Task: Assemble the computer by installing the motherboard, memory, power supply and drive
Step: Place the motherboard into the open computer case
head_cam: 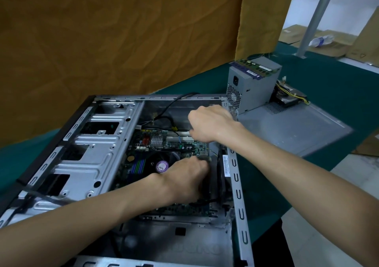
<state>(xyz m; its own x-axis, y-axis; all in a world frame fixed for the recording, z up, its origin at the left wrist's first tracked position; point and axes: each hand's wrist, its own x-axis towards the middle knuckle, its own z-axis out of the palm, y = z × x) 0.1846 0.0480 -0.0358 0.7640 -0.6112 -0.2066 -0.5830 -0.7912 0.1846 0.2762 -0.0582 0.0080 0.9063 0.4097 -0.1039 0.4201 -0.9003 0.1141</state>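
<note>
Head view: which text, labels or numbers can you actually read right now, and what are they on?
No text reads with certainty.
Round purple sticker on the CPU cooler: print too small to read.
White barcode label on the rear fan: blurred.
Memory sticks lying on the power supply: labels unreadable.
Motherboard: small white marking near its right edge, too small to make out.

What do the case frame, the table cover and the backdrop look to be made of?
Case frame: bare stamped sheet metal, dull silver, with punched holes and pressed ribs. Table cover: dark green cloth, matte, probably felt. Backdrop: mustard fabric, going by its creases.
</note>
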